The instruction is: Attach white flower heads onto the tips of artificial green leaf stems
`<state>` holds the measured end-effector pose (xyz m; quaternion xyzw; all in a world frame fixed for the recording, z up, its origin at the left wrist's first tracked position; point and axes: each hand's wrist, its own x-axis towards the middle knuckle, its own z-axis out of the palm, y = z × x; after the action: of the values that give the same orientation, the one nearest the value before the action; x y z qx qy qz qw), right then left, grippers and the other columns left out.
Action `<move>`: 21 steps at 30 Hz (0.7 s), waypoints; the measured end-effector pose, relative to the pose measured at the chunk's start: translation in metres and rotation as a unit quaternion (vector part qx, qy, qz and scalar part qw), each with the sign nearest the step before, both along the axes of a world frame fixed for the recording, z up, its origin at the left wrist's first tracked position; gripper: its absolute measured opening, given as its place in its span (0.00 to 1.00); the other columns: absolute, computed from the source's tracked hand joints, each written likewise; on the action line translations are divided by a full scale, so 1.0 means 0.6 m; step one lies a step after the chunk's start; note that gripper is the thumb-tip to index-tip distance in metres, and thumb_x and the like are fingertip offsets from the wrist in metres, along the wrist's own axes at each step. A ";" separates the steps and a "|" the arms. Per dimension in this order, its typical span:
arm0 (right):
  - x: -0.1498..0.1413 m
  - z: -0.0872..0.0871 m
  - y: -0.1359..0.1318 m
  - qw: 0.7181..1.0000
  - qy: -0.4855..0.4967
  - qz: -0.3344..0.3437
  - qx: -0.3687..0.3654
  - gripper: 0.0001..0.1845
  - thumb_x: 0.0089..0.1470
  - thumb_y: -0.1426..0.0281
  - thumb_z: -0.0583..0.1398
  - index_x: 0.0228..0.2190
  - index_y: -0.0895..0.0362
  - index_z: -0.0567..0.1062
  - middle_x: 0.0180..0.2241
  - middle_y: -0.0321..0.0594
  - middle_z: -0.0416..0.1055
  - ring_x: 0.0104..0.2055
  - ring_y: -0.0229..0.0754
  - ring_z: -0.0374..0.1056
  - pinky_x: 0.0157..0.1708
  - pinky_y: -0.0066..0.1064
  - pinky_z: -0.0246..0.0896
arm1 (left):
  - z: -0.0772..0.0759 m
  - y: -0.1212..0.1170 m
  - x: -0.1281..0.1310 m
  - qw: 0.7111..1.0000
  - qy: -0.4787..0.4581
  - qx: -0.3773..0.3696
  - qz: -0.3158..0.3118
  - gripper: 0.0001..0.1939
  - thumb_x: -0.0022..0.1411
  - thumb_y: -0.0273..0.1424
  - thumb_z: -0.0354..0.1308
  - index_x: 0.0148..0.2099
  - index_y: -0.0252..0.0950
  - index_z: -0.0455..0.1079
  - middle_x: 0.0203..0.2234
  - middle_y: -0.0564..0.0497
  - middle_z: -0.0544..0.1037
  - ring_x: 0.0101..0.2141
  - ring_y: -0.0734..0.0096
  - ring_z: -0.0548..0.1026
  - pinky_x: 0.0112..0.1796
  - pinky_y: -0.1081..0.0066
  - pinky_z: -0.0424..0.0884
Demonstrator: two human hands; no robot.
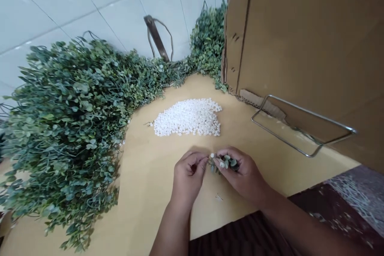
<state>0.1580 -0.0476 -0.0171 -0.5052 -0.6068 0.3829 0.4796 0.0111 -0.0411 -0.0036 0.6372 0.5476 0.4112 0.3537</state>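
Observation:
My right hand (241, 174) is closed around a small green leafy sprig (225, 163) with white buds on it, held just above the tan board (144, 184). My left hand (189, 174) meets it from the left, fingertips pinched at a white bud on the sprig's tip. A heap of small white buds (189, 118) lies on the board a short way beyond both hands. A large pile of green artificial foliage (69, 120) fills the left side.
A tall cardboard box (306, 40) stands at the right with a bent wire frame (300, 128) beside its base. More foliage (208, 42) sits at the back corner against the tiled wall. A tiny white scrap (219, 197) lies near my wrists.

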 end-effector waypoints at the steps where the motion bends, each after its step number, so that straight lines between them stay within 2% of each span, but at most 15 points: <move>1: 0.007 0.006 -0.006 1.000 0.007 0.026 0.010 0.07 0.48 0.69 0.58 0.25 0.60 0.72 0.25 0.37 0.68 0.29 0.29 0.65 0.31 0.18 0.62 | -0.002 0.001 -0.002 1.000 0.001 0.002 0.006 0.07 0.53 0.25 0.56 0.28 0.34 0.75 0.24 0.49 0.76 0.27 0.72 0.73 0.29 0.75 0.68; 3: 0.029 0.030 -0.020 0.991 0.026 0.130 0.010 0.07 0.47 0.68 0.60 0.30 0.59 0.73 0.33 0.41 0.70 0.38 0.33 0.68 0.41 0.22 0.64 | -0.004 0.002 -0.006 1.000 -0.004 0.004 0.018 0.07 0.52 0.25 0.55 0.26 0.34 0.74 0.23 0.49 0.75 0.26 0.72 0.73 0.29 0.74 0.68; 4: 0.043 0.046 -0.027 0.978 0.031 0.206 -0.006 0.12 0.45 0.66 0.62 0.33 0.57 0.75 0.37 0.42 0.71 0.43 0.36 0.68 0.45 0.24 0.64 | -0.005 0.002 -0.007 1.000 -0.008 0.001 0.026 0.07 0.52 0.25 0.55 0.25 0.34 0.74 0.22 0.50 0.75 0.26 0.72 0.72 0.28 0.74 0.67; 6: 0.073 0.082 -0.039 0.930 0.055 0.358 -0.064 0.21 0.41 0.55 0.64 0.36 0.55 0.76 0.42 0.44 0.71 0.48 0.40 0.67 0.51 0.30 0.61 | -0.006 0.002 -0.008 0.999 -0.014 -0.018 0.036 0.07 0.50 0.25 0.56 0.23 0.34 0.73 0.21 0.51 0.74 0.24 0.72 0.71 0.27 0.74 0.66; 8: 0.091 0.109 -0.044 0.882 0.082 0.450 -0.114 0.30 0.38 0.45 0.60 0.34 0.55 0.78 0.39 0.46 0.73 0.45 0.43 0.68 0.51 0.34 0.61 | -0.007 0.001 -0.004 0.998 -0.021 -0.042 0.040 0.07 0.49 0.24 0.57 0.22 0.34 0.73 0.19 0.51 0.73 0.23 0.73 0.69 0.27 0.74 0.64; 9: 0.092 0.115 -0.043 0.883 0.096 0.439 -0.132 0.32 0.37 0.42 0.59 0.32 0.55 0.78 0.36 0.46 0.73 0.42 0.43 0.69 0.48 0.34 0.62 | -0.008 0.000 -0.001 0.998 -0.025 -0.051 0.040 0.06 0.49 0.23 0.57 0.22 0.34 0.73 0.19 0.52 0.72 0.24 0.73 0.69 0.27 0.74 0.64; 11: 0.082 0.109 -0.033 0.911 0.068 0.360 -0.186 0.32 0.35 0.41 0.59 0.28 0.57 0.77 0.30 0.45 0.74 0.37 0.42 0.70 0.44 0.33 0.64 | -0.006 -0.002 0.004 0.997 -0.035 -0.066 0.034 0.06 0.48 0.22 0.56 0.23 0.34 0.73 0.20 0.52 0.72 0.24 0.72 0.69 0.28 0.74 0.63; 13: 0.059 0.084 -0.015 0.968 0.006 0.147 -0.205 0.29 0.37 0.43 0.60 0.25 0.59 0.74 0.29 0.44 0.72 0.34 0.40 0.68 0.39 0.30 0.65 | 0.000 -0.005 0.008 0.996 -0.041 -0.072 0.023 0.07 0.48 0.21 0.55 0.23 0.34 0.73 0.20 0.51 0.73 0.26 0.72 0.69 0.29 0.74 0.63; 14: 0.046 0.068 -0.004 0.978 -0.017 0.064 -0.196 0.29 0.36 0.44 0.60 0.25 0.59 0.72 0.29 0.43 0.71 0.33 0.39 0.67 0.38 0.29 0.65 | 0.005 -0.006 0.009 0.996 -0.043 -0.070 0.017 0.08 0.48 0.20 0.55 0.23 0.33 0.73 0.21 0.51 0.73 0.26 0.72 0.69 0.30 0.73 0.63; 15: 0.034 0.053 0.005 0.982 -0.033 0.027 -0.181 0.30 0.34 0.44 0.61 0.26 0.60 0.71 0.29 0.43 0.71 0.34 0.39 0.67 0.37 0.28 0.65 | 0.009 -0.008 0.009 0.997 -0.042 -0.066 0.012 0.08 0.49 0.20 0.54 0.23 0.33 0.73 0.21 0.51 0.73 0.26 0.72 0.69 0.30 0.73 0.62; 17: 0.013 0.029 0.017 0.985 -0.029 0.053 -0.159 0.30 0.37 0.45 0.60 0.28 0.60 0.71 0.30 0.43 0.71 0.36 0.40 0.68 0.39 0.27 0.65 | 0.019 -0.011 0.008 0.997 -0.044 -0.059 0.015 0.09 0.50 0.21 0.53 0.23 0.33 0.73 0.21 0.51 0.73 0.27 0.71 0.69 0.31 0.73 0.62; 18: 0.004 0.022 0.019 0.984 -0.022 0.087 -0.155 0.30 0.40 0.45 0.58 0.31 0.60 0.71 0.33 0.44 0.71 0.38 0.40 0.68 0.41 0.27 0.65 | 0.023 -0.012 0.006 0.997 -0.049 -0.058 0.023 0.09 0.50 0.21 0.53 0.23 0.33 0.73 0.22 0.51 0.73 0.28 0.71 0.70 0.31 0.73 0.62; 21: -0.018 0.016 0.015 0.970 -0.008 0.184 -0.160 0.28 0.44 0.49 0.58 0.37 0.60 0.71 0.41 0.47 0.71 0.42 0.39 0.69 0.46 0.28 0.65 | 0.030 -0.015 0.001 0.995 -0.064 -0.054 0.055 0.08 0.51 0.22 0.53 0.25 0.33 0.73 0.24 0.50 0.74 0.29 0.70 0.70 0.32 0.73 0.63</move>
<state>0.1470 -0.0384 -0.0075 -0.4576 -0.6243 0.5526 0.3090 0.0120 -0.0499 0.0141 0.5578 0.5796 0.4400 0.3990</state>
